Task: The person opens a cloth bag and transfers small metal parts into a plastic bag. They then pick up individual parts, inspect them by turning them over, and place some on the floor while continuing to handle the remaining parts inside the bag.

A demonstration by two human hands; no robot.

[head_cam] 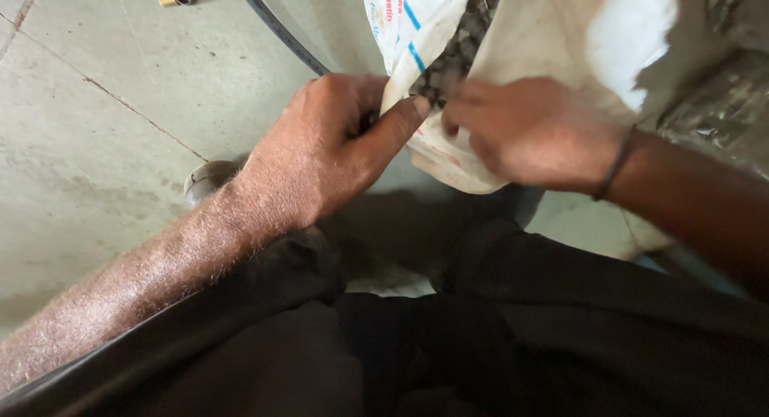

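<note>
Both hands pinch the white woven plastic sack (553,40): left hand (320,153) and right hand (525,128) at its mouth. The mouth gapes, dark granular contents (460,44) showing; nothing has left the sack.

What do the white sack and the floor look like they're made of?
The white sack, held at its mouth by the left hand and right hand, looks like woven plastic: thin, creased, matte, with printed colour. The floor looks like worn, dull concrete or stone slabs with joint lines.
</note>
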